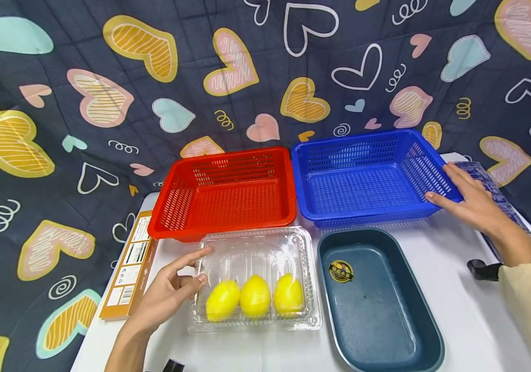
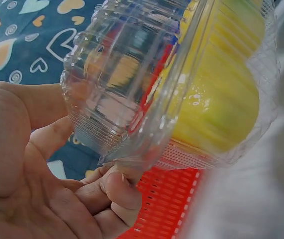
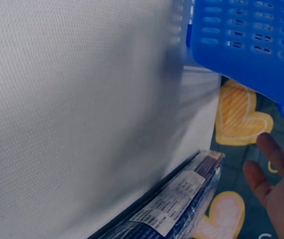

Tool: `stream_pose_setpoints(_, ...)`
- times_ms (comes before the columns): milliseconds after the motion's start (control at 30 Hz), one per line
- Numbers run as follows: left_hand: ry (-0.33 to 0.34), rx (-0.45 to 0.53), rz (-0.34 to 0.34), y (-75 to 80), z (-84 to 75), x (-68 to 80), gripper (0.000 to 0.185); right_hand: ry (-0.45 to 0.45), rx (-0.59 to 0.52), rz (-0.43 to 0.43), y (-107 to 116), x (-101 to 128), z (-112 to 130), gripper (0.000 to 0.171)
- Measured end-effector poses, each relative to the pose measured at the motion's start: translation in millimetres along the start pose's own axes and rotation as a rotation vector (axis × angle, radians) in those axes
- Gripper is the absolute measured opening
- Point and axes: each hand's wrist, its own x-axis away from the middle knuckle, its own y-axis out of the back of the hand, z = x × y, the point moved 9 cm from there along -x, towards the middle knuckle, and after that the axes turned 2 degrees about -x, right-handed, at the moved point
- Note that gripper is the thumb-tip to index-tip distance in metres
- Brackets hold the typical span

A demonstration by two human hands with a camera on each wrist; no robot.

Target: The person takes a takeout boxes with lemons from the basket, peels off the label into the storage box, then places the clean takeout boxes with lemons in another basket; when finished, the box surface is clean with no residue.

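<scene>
head view: left hand (image 1: 168,292) loosely open touching clamshell (image 1: 253,279); right hand (image 1: 472,199) flat on blue basket (image 1: 363,178).

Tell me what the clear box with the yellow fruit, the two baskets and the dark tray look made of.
Clear box: thin, glossy transparent plastic, ribbed walls, glare.
Red basket and blue basket: moulded plastic, slotted mesh walls, slight sheen.
Dark tray: smooth dark teal, soft sheen; possibly plastic or coated metal, cannot tell.

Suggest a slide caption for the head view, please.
Left hand touches clear lemon box; right hand rests on blue basket.
</scene>
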Motion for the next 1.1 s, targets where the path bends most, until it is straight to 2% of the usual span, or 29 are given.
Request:
stream_pose_setpoints(100,0.011,-0.024,-0.009,3.3,-7.0,-0.2,0.052,-0.003,-0.001,-0.006,1.2,0.0,-0.6,0.095)
stream_pose_setpoints(200,-0.020,-0.051,-0.023,7.2,-16.7,-0.2,0.052,-0.010,-0.008,-0.007,1.4,0.1,-1.2,0.096)
stream_pose_setpoints(467,-0.173,-0.072,-0.027,13.0,-48.2,-5.6,0.052,-0.020,-0.020,-0.005,0.3,-0.4,0.8,0.097)
stream_pose_setpoints(533,-0.197,-0.079,-0.030,14.1,-55.0,-9.3,0.052,-0.026,-0.024,-0.001,-0.2,-0.3,0.4,0.098)
stream_pose_setpoints(700,-0.207,-0.097,-0.039,13.3,-68.4,-21.9,0.052,-0.038,-0.029,0.005,-0.2,0.4,-0.9,0.099)
stream_pose_setpoints(867,-0.201,-0.097,-0.030,6.4,-79.6,-37.3,0.052,-0.026,-0.030,0.002,2.0,0.7,-0.1,0.098)
stream_pose_setpoints(1100,-0.245,-0.104,-0.044,-2.0,-97.7,-55.6,0.053,-0.033,-0.040,0.014,2.4,1.2,1.7,0.099)
